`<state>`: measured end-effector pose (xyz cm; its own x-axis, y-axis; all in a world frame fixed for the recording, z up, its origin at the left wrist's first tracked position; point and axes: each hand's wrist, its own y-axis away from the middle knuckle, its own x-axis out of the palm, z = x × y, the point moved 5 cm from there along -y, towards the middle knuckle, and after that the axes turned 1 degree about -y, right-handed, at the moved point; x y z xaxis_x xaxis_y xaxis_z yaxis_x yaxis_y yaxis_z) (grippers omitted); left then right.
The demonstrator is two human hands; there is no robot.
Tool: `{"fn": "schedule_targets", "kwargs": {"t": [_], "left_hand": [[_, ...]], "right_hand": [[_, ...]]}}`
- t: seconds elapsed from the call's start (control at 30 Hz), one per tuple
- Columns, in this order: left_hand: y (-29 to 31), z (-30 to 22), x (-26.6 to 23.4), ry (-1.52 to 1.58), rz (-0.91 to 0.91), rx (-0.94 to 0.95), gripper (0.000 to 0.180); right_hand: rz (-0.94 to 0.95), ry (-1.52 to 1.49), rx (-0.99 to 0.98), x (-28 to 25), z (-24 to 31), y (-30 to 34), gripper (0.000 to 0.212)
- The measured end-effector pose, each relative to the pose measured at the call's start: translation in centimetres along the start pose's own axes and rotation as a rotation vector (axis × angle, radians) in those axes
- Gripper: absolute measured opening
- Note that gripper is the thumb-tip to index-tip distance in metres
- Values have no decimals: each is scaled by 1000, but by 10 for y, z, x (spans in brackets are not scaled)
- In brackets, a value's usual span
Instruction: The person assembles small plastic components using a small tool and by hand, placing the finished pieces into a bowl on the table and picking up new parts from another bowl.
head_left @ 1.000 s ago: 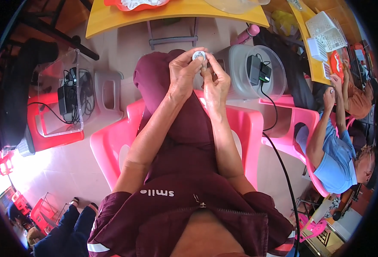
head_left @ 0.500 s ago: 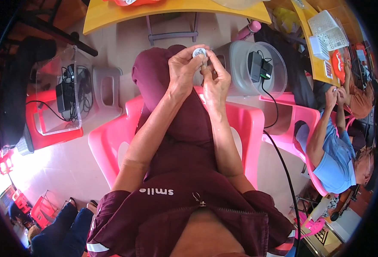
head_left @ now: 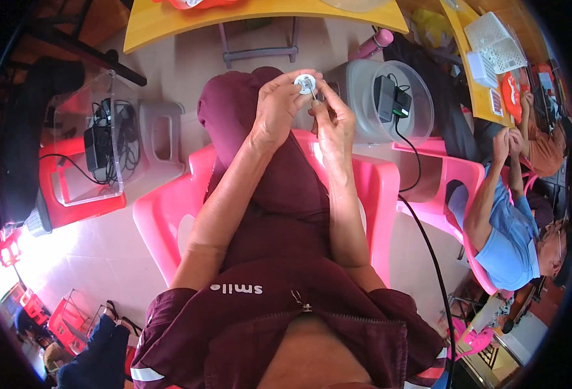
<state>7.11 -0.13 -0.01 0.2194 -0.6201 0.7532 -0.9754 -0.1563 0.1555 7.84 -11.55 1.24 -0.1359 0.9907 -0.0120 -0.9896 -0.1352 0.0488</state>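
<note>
Above my lap, my left hand (head_left: 276,107) is closed around the edge of a small white round plastic part (head_left: 305,83). Its face is turned up and shows a greyish metal-looking piece in the middle. Close on its right, my right hand (head_left: 335,124) pinches a thin, light-coloured pin-like piece (head_left: 313,94), whose tip reaches the round part's lower rim. One right fingertip is at the round part's right edge. What the pin-like piece is exactly is too small to make out.
Ahead stands a yellow table (head_left: 266,26). Clear bins with black power adapters flank me: one bin (head_left: 422,133) at right, another (head_left: 78,188) on a red stool at left. A black cable (head_left: 429,240) hangs at my right. A person in blue (head_left: 503,243) sits farther right.
The round part has become more exposed, its face now showing the metal-looking middle. My left thumb has drawn back from it, and my right hand has shifted slightly right.
</note>
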Motion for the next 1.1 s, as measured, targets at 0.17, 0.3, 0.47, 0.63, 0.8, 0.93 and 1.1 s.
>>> {"fn": "schedule_targets", "kwargs": {"t": [0.17, 0.3, 0.47, 0.63, 0.8, 0.93, 1.1], "left_hand": [[-1, 2, 1, 14, 14, -30, 33], [-1, 2, 0, -42, 34, -28, 33], [-1, 5, -2, -38, 31, -30, 31], [1, 7, -1, -74, 44, 7, 27], [2, 7, -1, -249, 26, 110, 24], [0, 7, -3, -297, 9, 98, 22], [-1, 9, -6, -324, 33, 69, 21]], "right_hand": [[21, 75, -42, -2, 0, -1, 36], [20, 129, -41, -2, 3, -1, 37], [7, 192, -47, -2, 6, -1, 36], [8, 163, -46, -4, 1, -1, 34], [12, 188, -64, -4, 0, 0, 34], [-15, 206, -46, -6, -2, 1, 33], [-45, 261, -17, -6, -3, 1, 32]]}}
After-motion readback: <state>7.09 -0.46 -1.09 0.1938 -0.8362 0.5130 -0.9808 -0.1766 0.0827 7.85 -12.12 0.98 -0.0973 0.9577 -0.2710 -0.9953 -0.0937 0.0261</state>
